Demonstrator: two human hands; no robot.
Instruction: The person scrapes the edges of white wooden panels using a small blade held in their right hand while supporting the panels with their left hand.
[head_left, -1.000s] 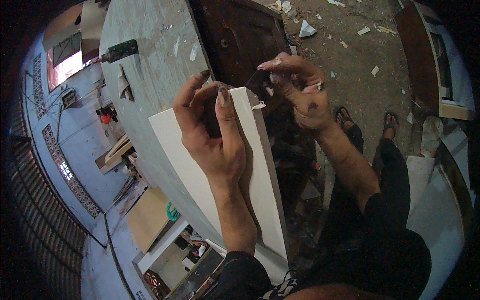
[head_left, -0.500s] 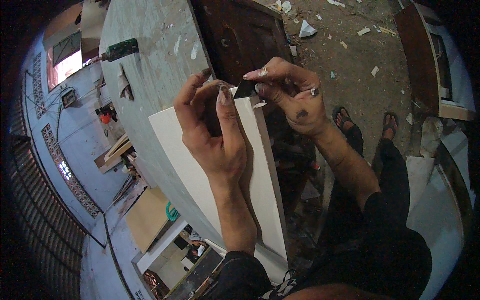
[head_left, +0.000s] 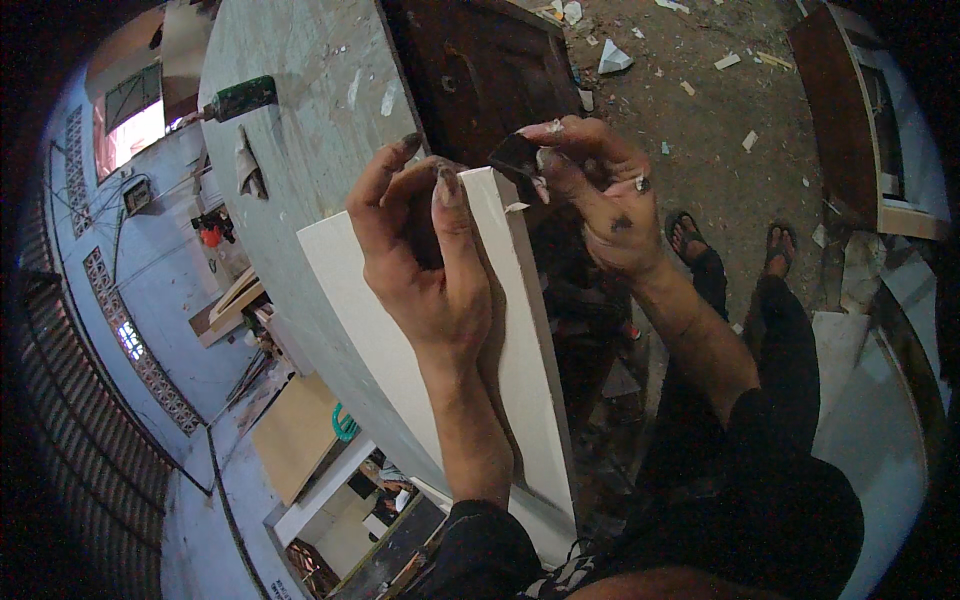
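Right hand (head_left: 614, 205) pinches a black piece (head_left: 514, 153) (seemingly flat).

Right hand (head_left: 605, 195) pinching a thin dark piece (head_left: 514, 154) beside the corner of a white board (head_left: 522, 290).
The left hand (head_left: 425, 265) is over the board, fingers loosely curled, thumb apart; beneath spreads a worn grey-green table (head_left: 310, 150), a green bottle (head_left: 245, 98) lying near its edge. Pale scraps (head_left: 616, 58) litter the floor (head_left: 700, 150).

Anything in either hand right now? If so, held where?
Right hand: thin dark flat piece, pinched between thumb and index finger near its right side. Left hand: over the white board; can't tell if it grips.
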